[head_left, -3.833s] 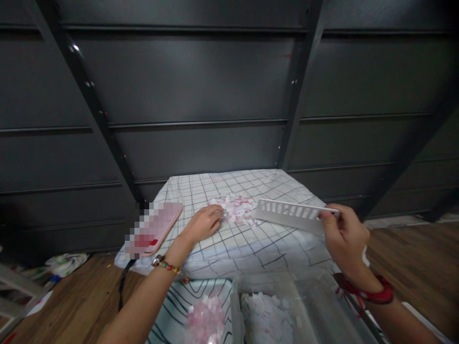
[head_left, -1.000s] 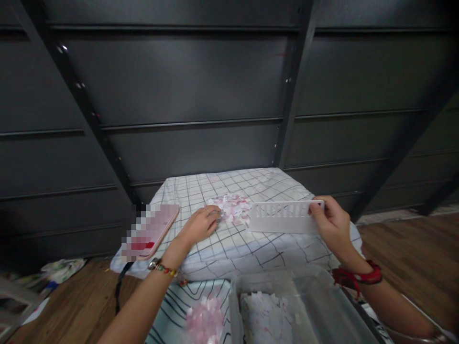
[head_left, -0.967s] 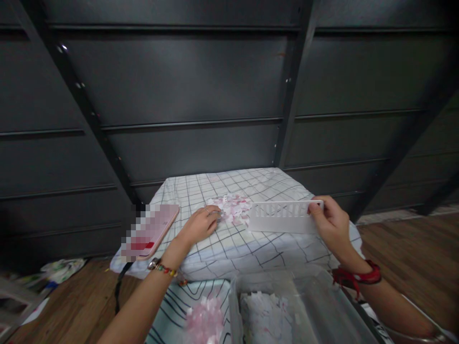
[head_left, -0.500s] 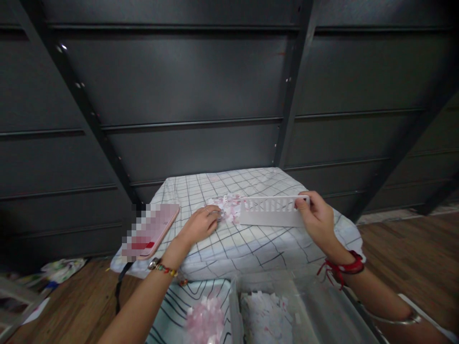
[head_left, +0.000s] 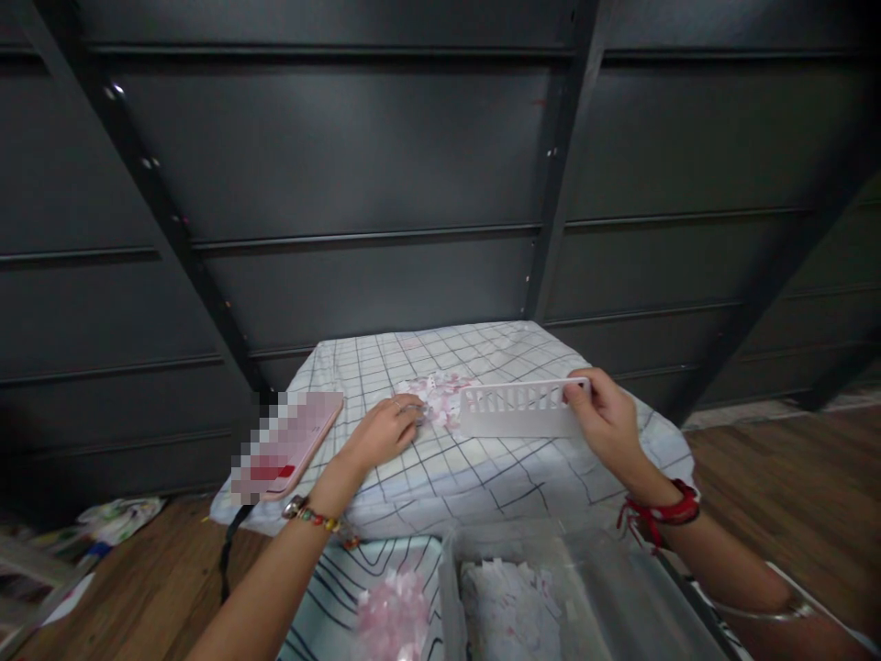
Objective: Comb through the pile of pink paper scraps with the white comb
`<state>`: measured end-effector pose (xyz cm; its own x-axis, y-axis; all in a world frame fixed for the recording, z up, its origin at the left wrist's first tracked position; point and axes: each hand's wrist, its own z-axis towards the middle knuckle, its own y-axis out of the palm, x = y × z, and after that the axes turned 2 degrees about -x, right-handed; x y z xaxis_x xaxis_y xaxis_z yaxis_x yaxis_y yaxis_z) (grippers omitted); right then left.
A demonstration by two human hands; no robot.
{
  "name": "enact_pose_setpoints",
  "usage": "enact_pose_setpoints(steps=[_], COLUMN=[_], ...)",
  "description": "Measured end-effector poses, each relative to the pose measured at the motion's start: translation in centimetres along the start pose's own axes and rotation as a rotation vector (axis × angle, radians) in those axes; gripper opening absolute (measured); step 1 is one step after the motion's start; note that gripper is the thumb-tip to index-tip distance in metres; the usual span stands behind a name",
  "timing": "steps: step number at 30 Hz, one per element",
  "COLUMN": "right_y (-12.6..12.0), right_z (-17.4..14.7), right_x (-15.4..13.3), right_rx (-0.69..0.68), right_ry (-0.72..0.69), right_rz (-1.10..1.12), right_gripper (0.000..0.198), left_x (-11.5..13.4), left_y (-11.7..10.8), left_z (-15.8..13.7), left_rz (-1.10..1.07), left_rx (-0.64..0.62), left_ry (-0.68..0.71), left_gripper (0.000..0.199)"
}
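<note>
My right hand (head_left: 604,418) grips the right end of a white plastic panel (head_left: 516,422) with a row of slots along its top edge. The panel stands on edge on the checked cloth (head_left: 440,477). Its left end touches a pile of small pink and white pieces (head_left: 440,395); what they are is too small to tell. At the pile's left side rests my left hand (head_left: 386,430), fingers bent and thumb apart, with the fingertips against the pieces. Something silvery glints by those fingertips.
A pink phone (head_left: 303,445), partly pixelated, lies left on the cloth. In front stand a striped tray (head_left: 323,597) with pink pieces and a clear plastic bin (head_left: 451,597) holding whitish pieces. Dark metal panels (head_left: 372,156) rise behind.
The panel's top has tipped slightly towards me, with my right hand shifting a little left. My left hand stays almost still beside the pile.
</note>
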<state>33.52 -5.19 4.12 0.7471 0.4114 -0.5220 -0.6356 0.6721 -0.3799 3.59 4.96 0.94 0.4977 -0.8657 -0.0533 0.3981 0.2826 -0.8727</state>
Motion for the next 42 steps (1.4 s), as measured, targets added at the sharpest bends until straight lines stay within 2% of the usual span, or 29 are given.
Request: enact_pose_setpoints(steps=[9, 19, 26, 33, 42], right_y=[-1.3, -1.9, -0.4, -1.4, -2.3], right_z=[0.2, 0.1, 0.3, 0.1, -0.1], right_x=[-0.7, -0.3, -0.5, 0.0, 0.4], right_rx=[0.007, 0.085, -0.008, -0.019, 0.037], right_ry=[-0.039, -0.015, -0.05, -0.017, -0.037], right_rz=[-0.129, -0.072, -0.046, -0.093, -0.134], right_gripper=[0.02, 0.019, 0.019, 0.02, 0.021], left_x=[0.0, 0.0, 0.1, 0.0, 0.1], left_y=[0.0, 0.0, -0.1, 0.0, -0.1], left_z=[-0.1, 0.0, 0.0, -0.1, 0.0], left_rz=[0.002, 0.009, 0.009, 0.012, 0.016], left_rx=[-0.013, -0.019, -0.013, -0.009, -0.009], left_ry=[-0.007, -0.009, -0.008, -0.005, -0.012], left_gripper=[0.021, 0.02, 0.019, 0.019, 0.02])
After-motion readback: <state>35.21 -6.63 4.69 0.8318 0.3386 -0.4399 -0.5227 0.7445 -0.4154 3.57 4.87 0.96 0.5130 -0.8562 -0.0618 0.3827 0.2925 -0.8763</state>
